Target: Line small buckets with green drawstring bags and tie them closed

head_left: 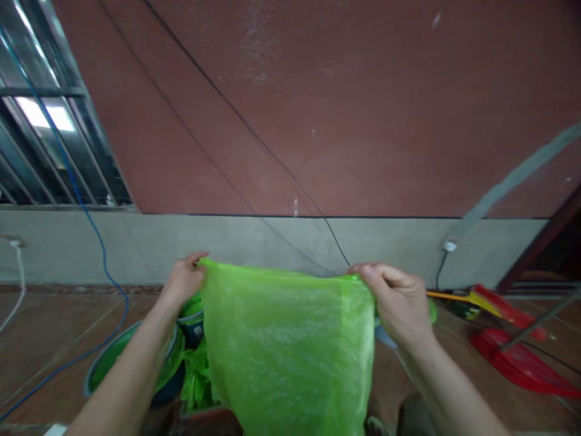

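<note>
A thin green plastic bag (pixel 288 351) hangs stretched wide in front of me. My left hand (pixel 184 280) pinches its upper left corner. My right hand (pixel 399 303) grips the upper right corner, fingers curled over the edge. The bag's top edge runs nearly level between both hands and the sheet hangs down past the bottom of the view. Behind and below the bag, more green plastic (pixel 193 375) lies bunched around a round container (pixel 109 363) with a green liner.
A red-brown wall over a grey base band stands close ahead, with black cables running down it. A barred window (pixel 49 133) is at the upper left, a blue cable (pixel 97 242) trailing to the tiled floor. Red plastic items (pixel 517 357) and a yellow handle lie at right.
</note>
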### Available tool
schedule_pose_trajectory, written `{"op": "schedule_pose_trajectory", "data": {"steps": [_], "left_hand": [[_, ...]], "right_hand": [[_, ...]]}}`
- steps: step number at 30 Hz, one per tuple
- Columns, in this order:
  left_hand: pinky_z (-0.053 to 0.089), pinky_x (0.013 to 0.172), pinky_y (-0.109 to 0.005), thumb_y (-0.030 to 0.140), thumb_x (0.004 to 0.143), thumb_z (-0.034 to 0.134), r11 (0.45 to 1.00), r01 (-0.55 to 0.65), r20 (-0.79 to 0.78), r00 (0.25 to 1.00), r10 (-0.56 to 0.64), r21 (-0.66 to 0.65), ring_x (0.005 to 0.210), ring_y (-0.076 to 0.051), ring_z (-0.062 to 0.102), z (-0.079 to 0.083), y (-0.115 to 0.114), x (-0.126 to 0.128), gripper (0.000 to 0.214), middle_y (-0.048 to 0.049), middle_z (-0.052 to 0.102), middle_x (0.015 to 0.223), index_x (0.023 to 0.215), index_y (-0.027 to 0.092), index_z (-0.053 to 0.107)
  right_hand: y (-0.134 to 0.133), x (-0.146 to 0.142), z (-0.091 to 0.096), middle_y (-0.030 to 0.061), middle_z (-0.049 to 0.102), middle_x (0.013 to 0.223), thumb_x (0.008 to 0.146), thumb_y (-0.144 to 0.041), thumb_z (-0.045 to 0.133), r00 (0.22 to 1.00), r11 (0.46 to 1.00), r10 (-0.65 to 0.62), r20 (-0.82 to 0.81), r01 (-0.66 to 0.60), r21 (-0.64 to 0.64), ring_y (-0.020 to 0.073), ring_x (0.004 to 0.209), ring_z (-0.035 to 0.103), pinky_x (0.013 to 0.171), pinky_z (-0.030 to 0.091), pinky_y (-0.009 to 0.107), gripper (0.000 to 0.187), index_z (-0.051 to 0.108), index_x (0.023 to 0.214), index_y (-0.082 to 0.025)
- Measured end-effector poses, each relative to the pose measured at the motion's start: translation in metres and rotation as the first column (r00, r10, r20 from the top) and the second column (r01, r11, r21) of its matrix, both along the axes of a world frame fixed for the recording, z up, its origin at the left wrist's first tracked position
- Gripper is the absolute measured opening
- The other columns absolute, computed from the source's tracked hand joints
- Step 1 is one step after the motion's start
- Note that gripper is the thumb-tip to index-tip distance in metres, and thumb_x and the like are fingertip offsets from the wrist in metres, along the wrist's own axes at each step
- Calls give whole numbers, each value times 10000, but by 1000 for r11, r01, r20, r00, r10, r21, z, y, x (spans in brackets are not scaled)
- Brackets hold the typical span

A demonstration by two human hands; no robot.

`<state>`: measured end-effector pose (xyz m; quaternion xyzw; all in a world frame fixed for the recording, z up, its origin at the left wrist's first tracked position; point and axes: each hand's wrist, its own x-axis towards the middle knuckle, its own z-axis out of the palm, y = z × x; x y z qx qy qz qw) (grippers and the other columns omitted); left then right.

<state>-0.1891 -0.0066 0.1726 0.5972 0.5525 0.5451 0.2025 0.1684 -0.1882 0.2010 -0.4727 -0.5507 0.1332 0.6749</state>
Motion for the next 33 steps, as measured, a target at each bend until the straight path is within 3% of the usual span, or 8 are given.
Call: {"op": "schedule_pose_trajectory", "data": {"steps": [3,8,11,14,18,23,29,33], "left_hand": [[503,792,-337,164,610,657,983,-50,-109,992,70,175,844,-239,653,24,-26,21,509,-101,705,1026,1119,174,680],[470,950,-339,324,824,592,836,539,-220,832,-509,104,1052,-209,627,55,-95,99,342,-74,696,1133,1132,194,665],[489,888,-300,328,841,597,720,694,-245,697,-674,-6,967,-182,649,50,-113,136,264,-47,726,1038,1044,197,704],[496,784,-266,294,822,614,690,724,-179,676,-715,-22,842,-159,651,36,-108,152,198,-32,737,905,936,180,728],[455,612,-222,287,763,658,708,705,50,710,-703,-45,653,-119,598,21,-92,157,159,-21,710,751,809,151,725],[397,529,-213,302,683,719,816,578,278,783,-556,2,534,-93,521,25,-71,147,166,13,645,633,751,152,702],[392,528,-199,247,640,732,936,315,424,834,-353,159,523,-77,501,46,-34,89,135,25,617,627,722,153,682],[392,522,-186,213,637,718,951,235,481,822,-305,201,525,-70,503,50,-24,58,102,26,612,625,708,151,677]], "right_hand": [[8,-19,-10,-16,588,574,815,-435,660,997,993,61,-42,-65,-102,99,535,496,510,396,210,325,658,631,-167],[16,-38,-24,-8,625,688,839,-425,634,960,944,277,-46,-281,-173,114,641,535,589,418,210,265,670,765,-173],[19,-44,-28,-5,624,722,868,-424,590,917,888,394,-63,-397,-233,122,666,542,607,420,219,260,668,845,-177],[22,-46,-30,-12,602,722,897,-422,540,909,877,413,-55,-414,-245,122,683,535,629,415,221,274,649,834,-179],[23,-51,-49,-22,566,739,921,-436,483,905,867,425,-9,-410,-285,124,711,511,646,393,227,292,594,821,-186],[9,-65,-105,-11,529,729,932,-445,444,880,827,432,199,-299,-476,126,688,493,631,362,243,342,549,742,-181],[-16,-53,-185,29,598,747,945,-401,397,815,740,469,340,-153,-655,163,736,566,683,371,286,371,579,710,-179],[-19,-41,-206,49,645,725,927,-404,408,862,693,431,267,-126,-710,180,703,589,655,393,296,378,640,742,-171]]}}
